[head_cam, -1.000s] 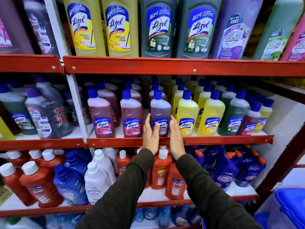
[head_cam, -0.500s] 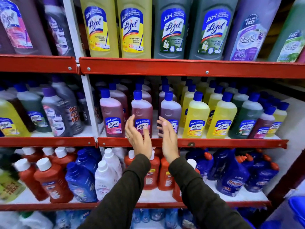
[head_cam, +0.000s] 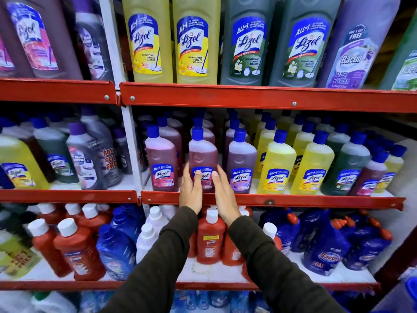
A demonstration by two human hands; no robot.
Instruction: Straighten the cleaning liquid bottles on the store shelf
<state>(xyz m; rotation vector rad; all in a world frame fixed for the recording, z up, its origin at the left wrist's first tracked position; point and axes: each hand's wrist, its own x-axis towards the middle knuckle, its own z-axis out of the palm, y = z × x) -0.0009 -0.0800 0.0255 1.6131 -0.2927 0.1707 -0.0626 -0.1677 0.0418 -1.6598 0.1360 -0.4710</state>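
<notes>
On the middle shelf [head_cam: 304, 201] stands a front row of small Lizol bottles with blue caps. My left hand [head_cam: 190, 192] and my right hand [head_cam: 225, 196] clasp the lower half of the middle pink Lizol bottle [head_cam: 203, 152] from either side, fingers on its label. The bottle stands upright at the shelf's front edge. Another pink bottle [head_cam: 161, 159] stands just to its left and a purple bottle [head_cam: 241, 159] just to its right, both apart from my hands. My palms hide part of the red shelf rim.
Yellow bottles [head_cam: 278, 163], green and dark red ones continue the row to the right. Large Lizol and Bactin bottles [head_cam: 146, 41] fill the top shelf. Red bottles [head_cam: 209, 240], white and blue bottles [head_cam: 325, 251] crowd the lower shelf. A white upright post [head_cam: 130, 143] divides the shelving.
Both hands left the purple bottle, opened, shifted one bottle to the left and closed around the middle pink bottle. The view moved closer and to the left.
</notes>
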